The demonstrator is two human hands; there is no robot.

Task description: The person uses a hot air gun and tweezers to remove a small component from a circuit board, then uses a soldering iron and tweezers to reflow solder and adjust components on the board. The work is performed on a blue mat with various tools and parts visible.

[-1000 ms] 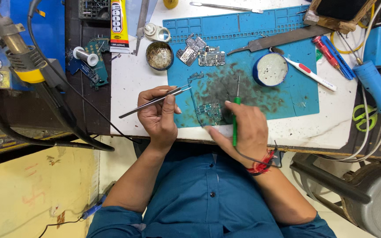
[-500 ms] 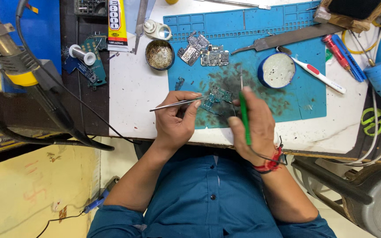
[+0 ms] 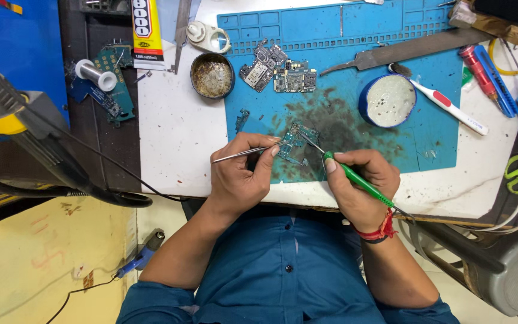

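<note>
We keep the small circuit board (image 3: 297, 143) flat on the blue mat (image 3: 439, 120), below the spare boards; left hand (image 3: 241, 177) pinches tweezers (image 3: 244, 154); right hand (image 3: 361, 186) fingers pinch the green soldering iron (image 3: 355, 179), tip best held steady.

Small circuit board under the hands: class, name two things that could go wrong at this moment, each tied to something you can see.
1. The small circuit board lies loose on the blue mat, steadied only by the tweezers in the left hand; it may slip.
2. The green-handled iron in the right hand works close to the left fingertips; a burn seems possible.
</note>
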